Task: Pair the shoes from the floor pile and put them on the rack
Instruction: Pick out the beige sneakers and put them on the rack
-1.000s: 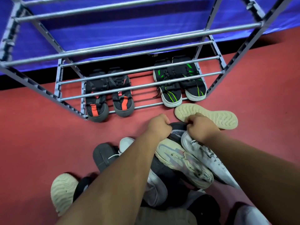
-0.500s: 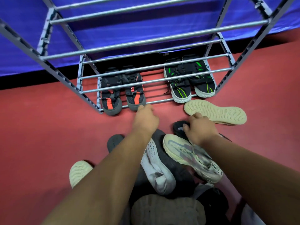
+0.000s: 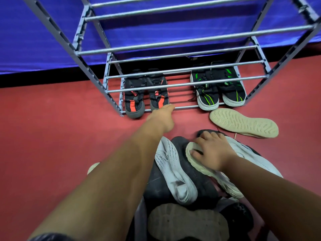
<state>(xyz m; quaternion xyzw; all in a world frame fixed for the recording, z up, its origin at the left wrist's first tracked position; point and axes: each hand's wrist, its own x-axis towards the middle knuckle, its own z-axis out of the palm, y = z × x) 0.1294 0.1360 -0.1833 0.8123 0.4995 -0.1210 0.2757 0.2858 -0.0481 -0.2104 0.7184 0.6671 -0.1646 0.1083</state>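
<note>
A grey metal shoe rack (image 3: 184, 107) stands on the red floor. On its bottom shelf sit a black-and-orange pair (image 3: 133, 105) at the left and a black-and-green pair (image 3: 208, 98) at the right. In front of it lies the pile of shoes. My left hand (image 3: 163, 117) stretches to the rack's bottom front bar beside the orange pair, fingers out, holding nothing. My right hand (image 3: 212, 152) grips the toe of a pale grey sneaker (image 3: 225, 183) on top of the pile, thumb on its sole rim. A white knit sneaker (image 3: 173, 171) lies on a black shoe (image 3: 196, 180) next to it.
A shoe with a beige sole (image 3: 243, 122) lies upturned on the floor right of the pile. Another upturned pale sole (image 3: 187, 221) sits at the near edge, and a white shoe (image 3: 251, 157) lies under my right wrist. A blue cloth (image 3: 43, 40) hangs behind the rack.
My left hand left the pile and moved forward to the rack's bottom bar. My right hand shifted its hold onto the pale grey sneaker's toe. The view moved closer to the rack.
</note>
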